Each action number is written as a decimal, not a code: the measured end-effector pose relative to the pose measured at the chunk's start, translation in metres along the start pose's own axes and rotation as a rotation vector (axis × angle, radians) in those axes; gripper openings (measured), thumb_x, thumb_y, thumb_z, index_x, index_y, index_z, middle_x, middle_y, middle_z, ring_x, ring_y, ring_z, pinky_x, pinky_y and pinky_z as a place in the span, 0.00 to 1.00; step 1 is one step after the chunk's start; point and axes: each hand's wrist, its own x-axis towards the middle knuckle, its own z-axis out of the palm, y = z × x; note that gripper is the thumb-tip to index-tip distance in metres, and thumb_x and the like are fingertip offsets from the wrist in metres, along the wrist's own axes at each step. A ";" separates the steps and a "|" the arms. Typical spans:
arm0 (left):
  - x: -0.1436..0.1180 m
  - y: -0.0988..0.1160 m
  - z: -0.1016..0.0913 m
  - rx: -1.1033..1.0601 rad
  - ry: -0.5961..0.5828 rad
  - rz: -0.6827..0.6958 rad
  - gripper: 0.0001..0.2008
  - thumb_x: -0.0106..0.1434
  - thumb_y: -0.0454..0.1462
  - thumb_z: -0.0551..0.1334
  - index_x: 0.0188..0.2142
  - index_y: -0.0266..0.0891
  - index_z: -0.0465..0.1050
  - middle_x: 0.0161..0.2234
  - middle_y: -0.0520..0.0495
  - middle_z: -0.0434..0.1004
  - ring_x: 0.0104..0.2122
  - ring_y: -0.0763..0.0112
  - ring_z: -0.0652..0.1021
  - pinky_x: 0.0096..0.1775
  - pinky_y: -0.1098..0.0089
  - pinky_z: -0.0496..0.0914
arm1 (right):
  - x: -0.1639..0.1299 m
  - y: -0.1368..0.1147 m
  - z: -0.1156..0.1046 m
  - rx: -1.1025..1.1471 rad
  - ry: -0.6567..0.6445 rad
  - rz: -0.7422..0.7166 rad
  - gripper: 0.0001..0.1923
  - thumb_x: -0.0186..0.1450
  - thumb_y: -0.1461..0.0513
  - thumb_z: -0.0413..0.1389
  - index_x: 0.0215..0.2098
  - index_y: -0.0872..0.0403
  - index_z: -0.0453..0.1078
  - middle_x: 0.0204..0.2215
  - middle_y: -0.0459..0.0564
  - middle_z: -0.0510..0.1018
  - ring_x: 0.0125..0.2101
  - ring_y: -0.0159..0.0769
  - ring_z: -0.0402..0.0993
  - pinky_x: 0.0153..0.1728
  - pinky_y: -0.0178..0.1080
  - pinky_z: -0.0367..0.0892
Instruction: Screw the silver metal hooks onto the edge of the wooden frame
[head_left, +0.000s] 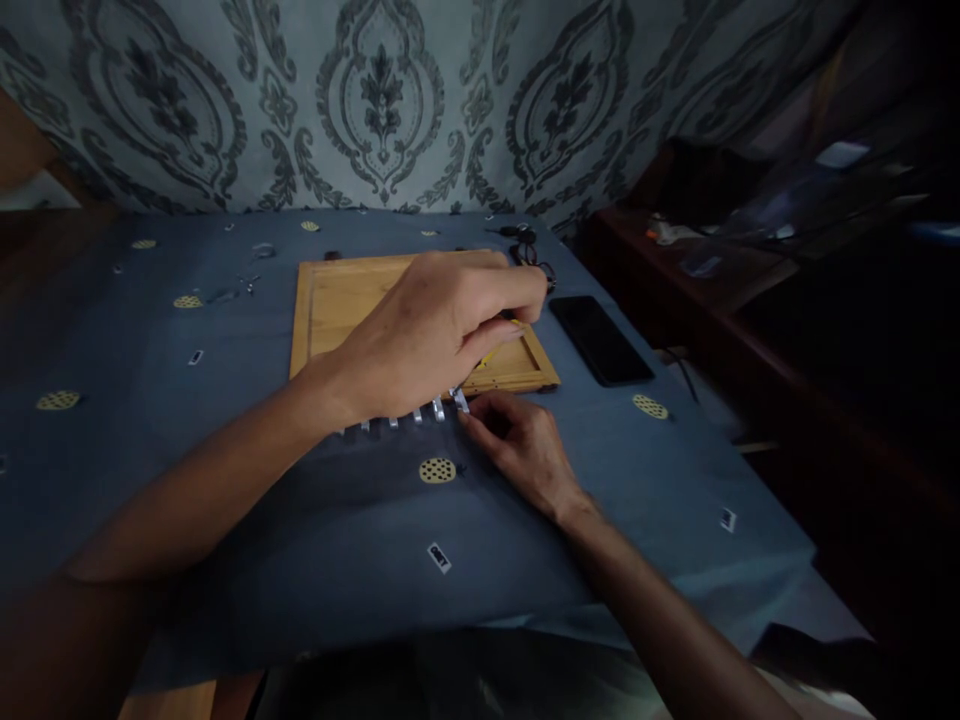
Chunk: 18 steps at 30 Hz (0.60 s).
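Roughly midway, I judge: row of small silvery metal pieces (405,415) stands lined up on blue cloth-covered table (225,480), just off near edge of light wooden framed board (330,300). My left hand (435,330) hovers over board's near right corner, fingers pinched on thin yellow item, too hidden to identify. My right hand (525,450) rests on cloth, fingertips gripping end piece of row. Black phone (600,340) lies beside board's right edge.

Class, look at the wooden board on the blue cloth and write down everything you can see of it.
The wooden board is light, yellowish, rectangular, with a raised frame around a flat recessed panel. It lies flat on the blue cloth, beside a dark phone. The left hand hovers over its near right part, hiding it; small holes show in the near rim.
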 end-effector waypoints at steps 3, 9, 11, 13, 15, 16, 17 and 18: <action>0.000 0.000 -0.001 -0.034 -0.017 0.010 0.06 0.65 0.30 0.61 0.33 0.39 0.75 0.34 0.48 0.80 0.32 0.71 0.78 0.37 0.68 0.73 | 0.000 -0.001 -0.001 0.002 0.002 -0.005 0.09 0.63 0.56 0.56 0.29 0.52 0.71 0.23 0.45 0.75 0.24 0.33 0.68 0.27 0.36 0.61; 0.001 0.004 0.001 -0.112 -0.003 -0.017 0.06 0.66 0.33 0.62 0.31 0.39 0.74 0.31 0.48 0.79 0.31 0.72 0.77 0.36 0.68 0.73 | 0.001 -0.001 -0.001 0.008 0.014 -0.026 0.09 0.63 0.57 0.56 0.29 0.52 0.71 0.24 0.46 0.77 0.25 0.34 0.70 0.28 0.36 0.62; 0.002 0.005 0.002 -0.125 0.003 -0.039 0.06 0.65 0.34 0.63 0.31 0.38 0.74 0.30 0.49 0.78 0.30 0.73 0.77 0.35 0.68 0.72 | 0.000 -0.001 0.000 0.016 0.014 -0.022 0.09 0.63 0.56 0.56 0.29 0.52 0.71 0.24 0.46 0.77 0.25 0.34 0.70 0.28 0.36 0.62; 0.003 0.007 0.003 -0.108 0.003 -0.061 0.04 0.65 0.33 0.64 0.31 0.38 0.74 0.30 0.50 0.79 0.30 0.73 0.77 0.35 0.69 0.72 | 0.000 -0.001 0.000 0.018 0.014 -0.019 0.09 0.63 0.56 0.56 0.29 0.52 0.71 0.24 0.46 0.77 0.25 0.34 0.70 0.28 0.36 0.61; 0.003 0.007 0.004 -0.083 0.000 -0.073 0.03 0.64 0.31 0.63 0.33 0.38 0.75 0.31 0.50 0.79 0.30 0.73 0.77 0.36 0.69 0.71 | 0.000 -0.001 0.000 0.019 0.015 -0.019 0.09 0.63 0.55 0.56 0.29 0.52 0.71 0.24 0.45 0.76 0.25 0.33 0.69 0.27 0.36 0.61; 0.004 0.006 0.003 -0.075 -0.002 -0.072 0.03 0.64 0.30 0.63 0.34 0.38 0.75 0.32 0.50 0.80 0.31 0.73 0.78 0.36 0.69 0.72 | 0.000 -0.001 0.000 0.021 0.016 -0.019 0.09 0.63 0.56 0.56 0.29 0.52 0.71 0.23 0.45 0.76 0.24 0.33 0.68 0.27 0.36 0.61; 0.004 0.005 0.003 -0.069 -0.001 -0.069 0.04 0.64 0.30 0.63 0.35 0.38 0.75 0.33 0.50 0.80 0.31 0.73 0.78 0.37 0.69 0.72 | 0.000 -0.001 0.000 0.024 0.015 -0.020 0.10 0.63 0.56 0.56 0.29 0.52 0.70 0.23 0.45 0.75 0.24 0.32 0.68 0.27 0.35 0.60; 0.004 0.004 0.003 -0.066 0.002 -0.061 0.04 0.64 0.29 0.62 0.35 0.38 0.75 0.33 0.50 0.81 0.32 0.73 0.78 0.37 0.70 0.72 | 0.000 -0.001 0.000 0.027 0.014 -0.020 0.10 0.63 0.56 0.56 0.28 0.52 0.70 0.23 0.45 0.75 0.24 0.32 0.68 0.27 0.35 0.60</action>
